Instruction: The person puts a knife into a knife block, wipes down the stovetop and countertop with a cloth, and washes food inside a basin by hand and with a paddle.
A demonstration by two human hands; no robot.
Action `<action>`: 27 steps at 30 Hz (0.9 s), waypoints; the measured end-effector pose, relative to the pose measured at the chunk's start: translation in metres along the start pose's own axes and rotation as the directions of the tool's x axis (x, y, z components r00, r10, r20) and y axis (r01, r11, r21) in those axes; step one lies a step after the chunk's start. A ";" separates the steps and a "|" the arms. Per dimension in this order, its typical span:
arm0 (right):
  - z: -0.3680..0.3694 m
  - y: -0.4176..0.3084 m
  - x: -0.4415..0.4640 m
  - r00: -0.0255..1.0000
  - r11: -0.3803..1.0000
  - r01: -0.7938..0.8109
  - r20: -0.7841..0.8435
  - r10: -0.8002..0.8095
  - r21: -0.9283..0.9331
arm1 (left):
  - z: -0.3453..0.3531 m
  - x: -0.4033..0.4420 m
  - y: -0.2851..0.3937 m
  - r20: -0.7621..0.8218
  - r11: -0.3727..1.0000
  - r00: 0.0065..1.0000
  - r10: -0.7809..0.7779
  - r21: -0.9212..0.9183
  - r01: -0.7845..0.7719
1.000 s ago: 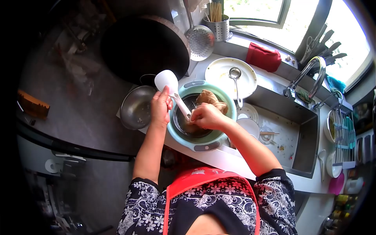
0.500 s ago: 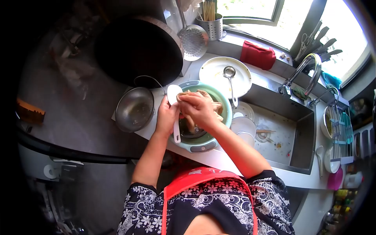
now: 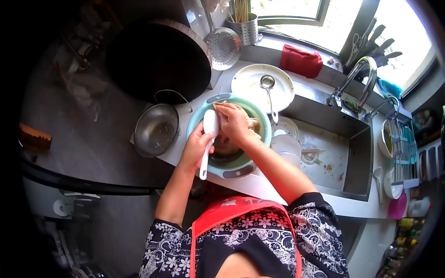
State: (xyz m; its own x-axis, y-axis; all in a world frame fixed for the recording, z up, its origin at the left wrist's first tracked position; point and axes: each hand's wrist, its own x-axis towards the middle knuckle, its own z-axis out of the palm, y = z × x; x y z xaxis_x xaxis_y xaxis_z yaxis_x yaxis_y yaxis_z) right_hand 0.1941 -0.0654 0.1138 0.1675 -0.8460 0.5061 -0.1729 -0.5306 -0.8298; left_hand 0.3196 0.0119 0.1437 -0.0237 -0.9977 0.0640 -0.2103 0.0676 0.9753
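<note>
A white spoon [image 3: 211,122], likely a rice paddle, is gripped in my left hand [image 3: 196,144], its head up and its handle pointing down toward me over the basin's near left rim. My right hand [image 3: 235,124] is closed on a tan cloth [image 3: 253,124] and sits against the right side of the spoon's head. The cloth is bunched, and part of it lies under my fingers. Both hands are over a pale green basin [image 3: 264,119] that holds dark liquid; a dark rounded item low in it is partly hidden.
Left of the basin stands a metal bowl [image 3: 157,129], with a large black wok [image 3: 157,60] behind it. A white plate [image 3: 245,76] bearing a ladle [image 3: 269,90] lies behind the basin. At right are stacked bowls [image 3: 283,144], the sink [image 3: 327,153] and a faucet [image 3: 366,85].
The spoon has shifted lower and to the left, its handle swinging farther left. My right hand has moved slightly with the cloth along the spoon's head. The whole view has shifted a little.
</note>
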 end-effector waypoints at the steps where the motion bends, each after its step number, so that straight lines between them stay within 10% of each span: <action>1: -0.005 0.008 0.002 0.996 1.000 -0.023 0.081 0.023 -0.007 | -0.001 -0.003 0.006 0.003 0.992 1.000 0.006 -0.128 -0.005; 3: -0.003 0.021 0.000 0.966 0.961 0.089 0.258 -0.019 -0.261 | -0.008 -0.006 0.019 0.020 0.878 0.993 -0.119 -0.465 0.115; 6: 0.004 0.021 -0.012 0.912 0.835 0.248 0.409 -0.030 -0.492 | -0.017 -0.004 0.029 0.018 0.853 0.989 -0.149 -0.503 0.138; 8: 0.004 0.013 -0.009 0.789 0.788 0.138 0.547 0.278 -0.599 | -0.018 -0.005 0.025 -0.078 0.921 0.993 -0.092 -0.387 0.055; 11: -0.018 -0.010 0.000 0.833 0.938 -0.261 0.439 0.338 -0.227 | -0.029 0.004 0.004 -0.158 0.974 0.987 -0.033 -0.228 -0.003; 14: -0.028 -0.031 0.002 0.722 0.805 -0.592 0.473 0.505 0.044 | -0.030 0.009 -0.010 -0.165 0.987 0.986 0.014 -0.158 -0.040; 15: -0.024 -0.032 -0.005 0.913 0.948 -0.291 0.332 0.236 0.127 | -0.027 0.011 -0.012 -0.181 0.983 0.977 -0.117 -0.163 0.087; 17: -0.010 -0.030 -0.013 0.965 0.981 0.149 0.198 -0.172 0.125 | -0.019 0.016 -0.014 -0.100 0.942 0.965 -0.243 -0.260 0.211; 22: 0.007 0.007 -0.006 0.972 0.957 0.233 0.068 -0.224 -0.173 | -0.001 0.010 0.002 0.027 0.899 0.968 -0.251 -0.364 0.243; 27: 0.012 -0.008 -0.025 0.932 0.944 0.323 0.195 -0.306 -0.062 | -0.004 0.024 -0.029 0.051 0.864 0.983 -0.178 -0.469 0.181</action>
State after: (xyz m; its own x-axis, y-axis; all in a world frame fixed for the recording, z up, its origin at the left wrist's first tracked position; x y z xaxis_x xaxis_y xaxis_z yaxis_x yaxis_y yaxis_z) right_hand 0.2027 -0.0400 0.1049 0.3979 -0.6164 0.6795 -0.1699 -0.7774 -0.6057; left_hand 0.3289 -0.0140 0.1179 -0.0355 -0.9919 -0.1216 0.2724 -0.1267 0.9538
